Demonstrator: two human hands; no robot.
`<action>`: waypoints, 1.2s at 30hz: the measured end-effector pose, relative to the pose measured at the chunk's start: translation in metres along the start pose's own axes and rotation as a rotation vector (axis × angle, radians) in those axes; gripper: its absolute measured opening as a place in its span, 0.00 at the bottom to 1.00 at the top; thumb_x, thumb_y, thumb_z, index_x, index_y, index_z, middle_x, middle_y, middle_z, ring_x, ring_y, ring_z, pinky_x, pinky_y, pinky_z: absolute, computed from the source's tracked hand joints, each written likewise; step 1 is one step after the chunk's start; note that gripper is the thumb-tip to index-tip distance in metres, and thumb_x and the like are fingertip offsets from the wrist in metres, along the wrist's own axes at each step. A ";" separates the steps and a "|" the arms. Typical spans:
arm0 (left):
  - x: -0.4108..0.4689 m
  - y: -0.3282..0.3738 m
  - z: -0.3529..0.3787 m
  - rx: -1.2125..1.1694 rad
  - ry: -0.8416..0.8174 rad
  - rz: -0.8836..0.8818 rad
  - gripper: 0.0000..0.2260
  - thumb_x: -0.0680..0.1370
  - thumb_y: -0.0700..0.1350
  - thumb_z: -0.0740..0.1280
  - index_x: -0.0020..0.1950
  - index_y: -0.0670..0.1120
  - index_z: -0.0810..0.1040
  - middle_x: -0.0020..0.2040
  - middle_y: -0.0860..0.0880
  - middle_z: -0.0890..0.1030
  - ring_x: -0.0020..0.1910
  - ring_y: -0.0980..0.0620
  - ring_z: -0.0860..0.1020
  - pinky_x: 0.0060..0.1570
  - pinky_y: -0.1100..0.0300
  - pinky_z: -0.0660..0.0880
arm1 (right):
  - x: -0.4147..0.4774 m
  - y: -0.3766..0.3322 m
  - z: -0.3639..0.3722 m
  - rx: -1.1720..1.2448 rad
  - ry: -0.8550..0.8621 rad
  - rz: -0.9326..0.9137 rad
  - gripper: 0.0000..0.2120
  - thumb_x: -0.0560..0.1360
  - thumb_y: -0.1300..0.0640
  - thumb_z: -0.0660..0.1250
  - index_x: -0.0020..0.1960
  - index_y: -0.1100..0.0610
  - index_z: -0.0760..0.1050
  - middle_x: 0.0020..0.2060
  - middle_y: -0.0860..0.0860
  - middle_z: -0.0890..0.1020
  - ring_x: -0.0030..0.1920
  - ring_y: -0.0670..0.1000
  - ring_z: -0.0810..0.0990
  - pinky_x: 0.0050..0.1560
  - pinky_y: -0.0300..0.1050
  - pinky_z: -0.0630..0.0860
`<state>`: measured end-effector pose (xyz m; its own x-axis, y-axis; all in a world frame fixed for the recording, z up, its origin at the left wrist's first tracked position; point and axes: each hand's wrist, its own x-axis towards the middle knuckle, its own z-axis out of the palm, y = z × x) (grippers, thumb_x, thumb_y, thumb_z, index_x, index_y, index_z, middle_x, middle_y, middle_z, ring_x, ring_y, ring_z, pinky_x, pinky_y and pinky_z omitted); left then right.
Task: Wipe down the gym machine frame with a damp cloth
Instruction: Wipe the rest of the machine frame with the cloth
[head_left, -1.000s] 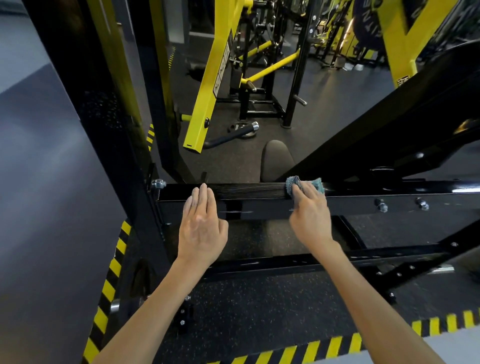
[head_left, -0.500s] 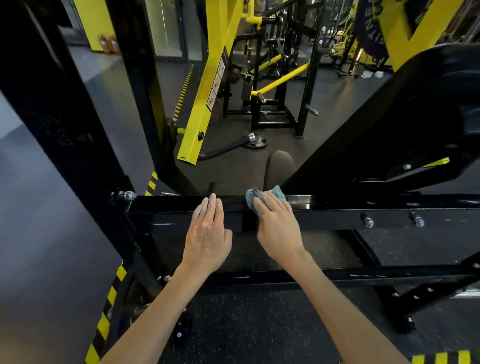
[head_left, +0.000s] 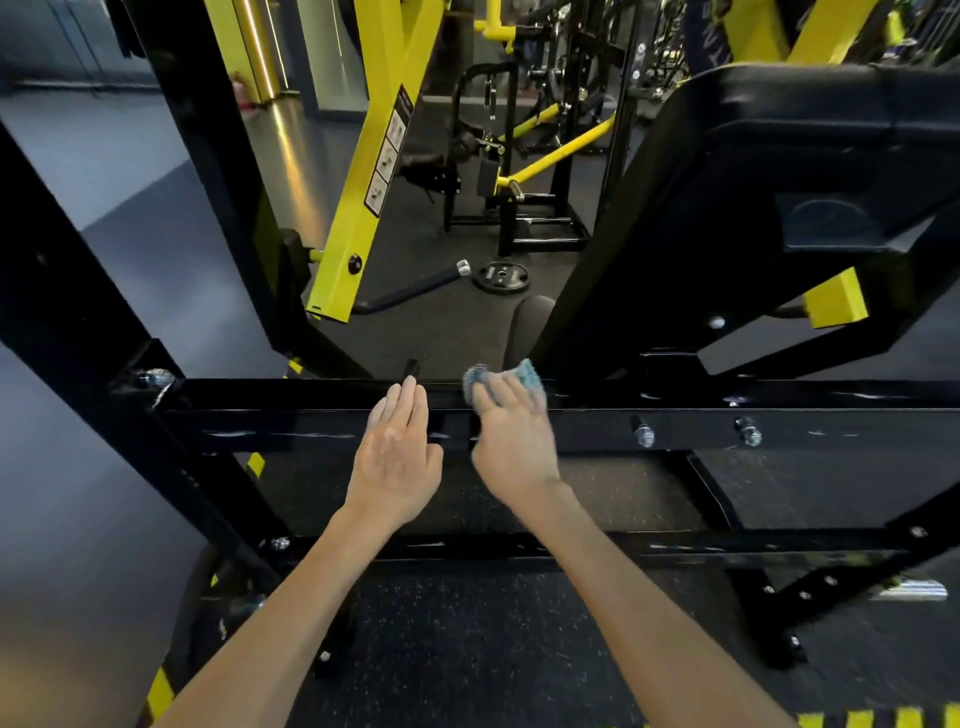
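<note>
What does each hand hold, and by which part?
The right hand presses the cloth flat on the bar, fingers over its near part; the left hand holds nothing.

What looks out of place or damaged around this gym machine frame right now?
A weight plate lies flat on the floor beyond the black crossbar, not on a rack. Pale scuffs or streaks mark the crossbar's front face toward its left end. Nothing looks spilled.
</note>
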<state>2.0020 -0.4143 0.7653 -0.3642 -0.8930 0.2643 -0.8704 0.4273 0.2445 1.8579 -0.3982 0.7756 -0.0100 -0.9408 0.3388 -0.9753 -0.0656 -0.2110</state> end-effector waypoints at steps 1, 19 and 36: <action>0.001 0.000 0.000 0.022 -0.012 0.004 0.31 0.79 0.40 0.62 0.79 0.35 0.54 0.79 0.37 0.56 0.79 0.41 0.54 0.77 0.54 0.47 | 0.003 -0.010 0.003 0.021 -0.010 -0.041 0.25 0.71 0.62 0.66 0.68 0.59 0.72 0.66 0.54 0.73 0.71 0.57 0.66 0.73 0.55 0.59; 0.001 -0.010 0.012 0.131 0.065 0.069 0.32 0.69 0.38 0.74 0.72 0.33 0.69 0.71 0.35 0.72 0.70 0.39 0.73 0.70 0.46 0.68 | -0.004 -0.026 0.009 -0.015 0.038 -0.040 0.27 0.71 0.63 0.71 0.69 0.57 0.72 0.68 0.53 0.73 0.72 0.55 0.66 0.74 0.58 0.61; 0.006 0.000 0.017 0.093 0.098 0.033 0.29 0.73 0.40 0.70 0.72 0.32 0.68 0.72 0.35 0.71 0.71 0.39 0.71 0.72 0.49 0.63 | -0.019 0.045 -0.007 -0.115 0.118 0.171 0.27 0.59 0.75 0.71 0.59 0.67 0.77 0.58 0.63 0.79 0.63 0.65 0.76 0.61 0.66 0.72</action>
<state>1.9938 -0.4216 0.7506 -0.3630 -0.8589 0.3613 -0.8871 0.4372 0.1478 1.8126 -0.3809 0.7656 -0.1965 -0.8891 0.4134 -0.9759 0.1364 -0.1706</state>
